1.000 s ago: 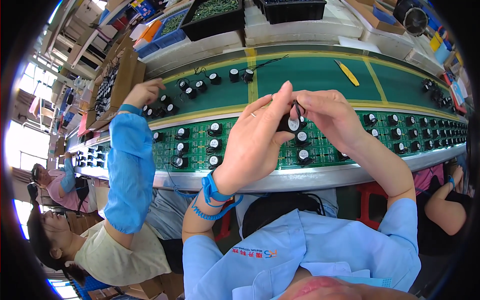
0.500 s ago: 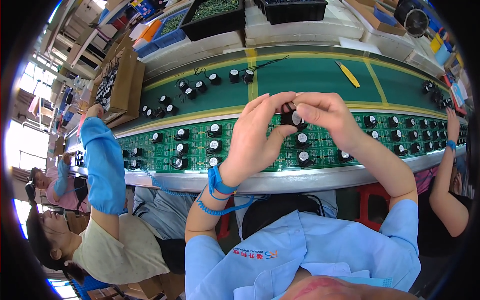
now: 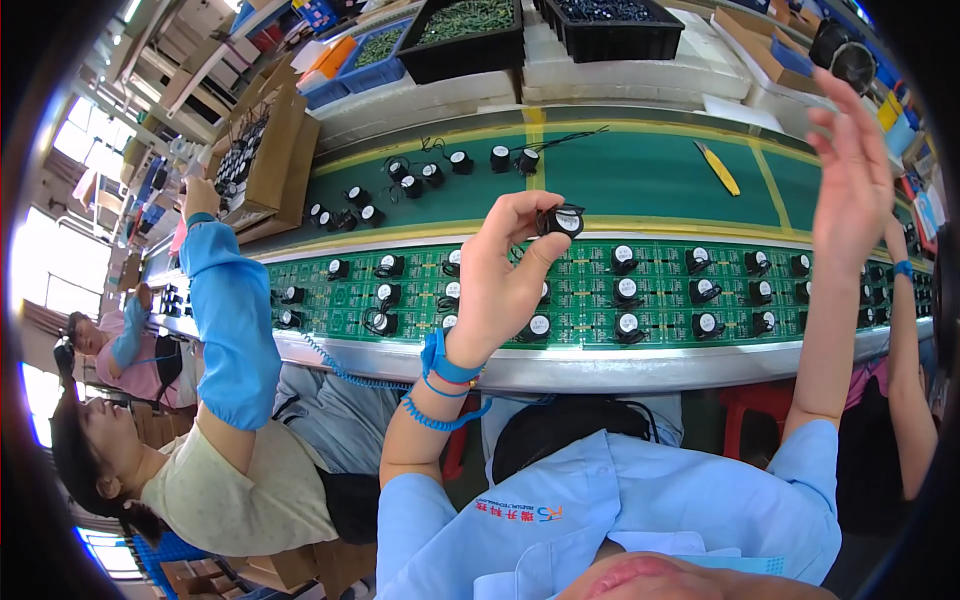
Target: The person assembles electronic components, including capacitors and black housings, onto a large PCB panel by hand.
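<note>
My left hand pinches a small black buzzer, a short cylinder with a pale round top and thin black wire about it. It is held above the far edge of the green circuit boards. Several like buzzers stand in rows on these boards, among them one buzzer to the right of my left hand. My right hand is raised at the right over the green work surface, its fingers stretched and holding nothing. A blue wrist strap with a coiled cord circles my left wrist.
Loose buzzers and a yellow cutter knife lie on the green surface. Black bins of small parts stand behind. At left, a co-worker's sleeved arm reaches to a cardboard box; another person's arm is at right.
My right hand has left the buzzer and swung up to the right, its fingers opening out. My left hand keeps the buzzer, now held alone. The whole view has shifted slightly.
</note>
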{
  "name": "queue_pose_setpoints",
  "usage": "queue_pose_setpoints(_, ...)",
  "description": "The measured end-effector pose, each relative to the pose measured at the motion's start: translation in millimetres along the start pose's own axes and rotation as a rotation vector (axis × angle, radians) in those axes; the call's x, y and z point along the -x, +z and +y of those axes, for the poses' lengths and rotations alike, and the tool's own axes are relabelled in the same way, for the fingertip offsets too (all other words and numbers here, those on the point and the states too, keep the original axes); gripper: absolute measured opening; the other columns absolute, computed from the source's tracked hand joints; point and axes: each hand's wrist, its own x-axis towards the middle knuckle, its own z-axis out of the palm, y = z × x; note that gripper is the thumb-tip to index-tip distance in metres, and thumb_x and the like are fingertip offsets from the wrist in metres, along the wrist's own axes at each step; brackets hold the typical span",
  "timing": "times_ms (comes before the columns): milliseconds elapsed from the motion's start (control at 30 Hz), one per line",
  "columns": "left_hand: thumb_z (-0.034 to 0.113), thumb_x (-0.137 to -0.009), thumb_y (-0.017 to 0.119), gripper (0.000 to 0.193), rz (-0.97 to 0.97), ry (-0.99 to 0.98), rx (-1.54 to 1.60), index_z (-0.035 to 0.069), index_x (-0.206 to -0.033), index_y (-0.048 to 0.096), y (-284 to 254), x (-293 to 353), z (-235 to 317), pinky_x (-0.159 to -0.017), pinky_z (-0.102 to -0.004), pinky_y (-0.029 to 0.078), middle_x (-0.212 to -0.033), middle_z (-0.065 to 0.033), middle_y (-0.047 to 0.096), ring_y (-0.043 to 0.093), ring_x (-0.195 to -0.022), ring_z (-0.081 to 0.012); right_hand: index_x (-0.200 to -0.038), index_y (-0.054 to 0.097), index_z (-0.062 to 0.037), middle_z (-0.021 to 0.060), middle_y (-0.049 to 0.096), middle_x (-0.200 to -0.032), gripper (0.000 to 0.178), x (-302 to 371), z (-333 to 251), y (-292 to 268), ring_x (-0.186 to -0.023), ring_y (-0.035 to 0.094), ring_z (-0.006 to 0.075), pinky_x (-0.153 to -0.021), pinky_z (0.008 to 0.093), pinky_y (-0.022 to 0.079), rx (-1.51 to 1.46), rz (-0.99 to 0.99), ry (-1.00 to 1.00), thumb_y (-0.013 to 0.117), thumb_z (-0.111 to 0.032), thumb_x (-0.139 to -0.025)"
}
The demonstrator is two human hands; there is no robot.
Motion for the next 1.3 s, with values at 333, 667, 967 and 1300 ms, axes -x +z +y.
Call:
queue_pose_setpoints(333, -0.003, -0.080, 0.068, 0.040, 0.024, 0.132, -0.157, 0.002, -0.119, 0.057, 21.9, -8.3, -5.4, -0.086, -0.0321, 0.051, -0.103, -0.0113, 0.066, 0.066, -0.096, -0.0210, -0.137, 0.048, -0.0154, 0.0057, 0.061, -0.120, 0.067, 73.6, 2.9, 87.1, -0.087, 0.062, 0.0164, -0.074, 0.0299, 0.050, 0.269, -0.671, 0.203, 0.077, -0.017, -0.076)
queue_pose_setpoints(667, 0.004, -0.075, 0.072, 0.076, 0.181, -0.161, -0.410, 0.006, -0.142, 0.036, -88.6, -26.7, -84.7, -0.083, -0.0319, 0.050, -0.102, -0.0109, 0.056, 0.058, -0.092, -0.0191, -0.132, 0.051, -0.0138, 0.0073, 0.059, -0.120, 0.056, 21.9, 107.5, 124.6, -0.102, 0.061, 0.0229, -0.086, 0.0369, 0.049, 0.733, -0.753, 0.129, 0.072, -0.021, -0.081)
queue_pose_setpoints(967, 0.009, -0.069, 0.078, 0.050, 0.170, -0.143, -0.749, 0.004, -0.112, 0.051, -108.0, -42.2, -122.9, -0.084, -0.0390, 0.047, -0.098, -0.0090, 0.065, 0.063, -0.093, -0.0269, -0.084, 0.068, -0.0069, 0.0090, 0.069, -0.078, 0.010, 13.9, 197.8, 160.8, -0.084, 0.066, 0.0284, -0.084, 0.0450, 0.045, 1.142, -1.047, -0.206, 0.065, -0.016, -0.084)
queue_pose_setpoints(1300, 0.012, -0.073, 0.077, 0.072, 0.125, 0.137, -1.068, 0.006, -0.136, 0.043, -87.9, -61.3, -70.5, -0.082, -0.0420, 0.047, -0.117, -0.0161, 0.054, 0.058, -0.098, -0.0350, -0.091, 0.059, -0.0082, 0.0081, 0.066, -0.073, 0.010, -16.3, 146.7, 130.1, -0.072, 0.065, 0.0295, -0.061, 0.0420, 0.048, 0.944, -0.729, -0.183, 0.054, -0.017, -0.091)
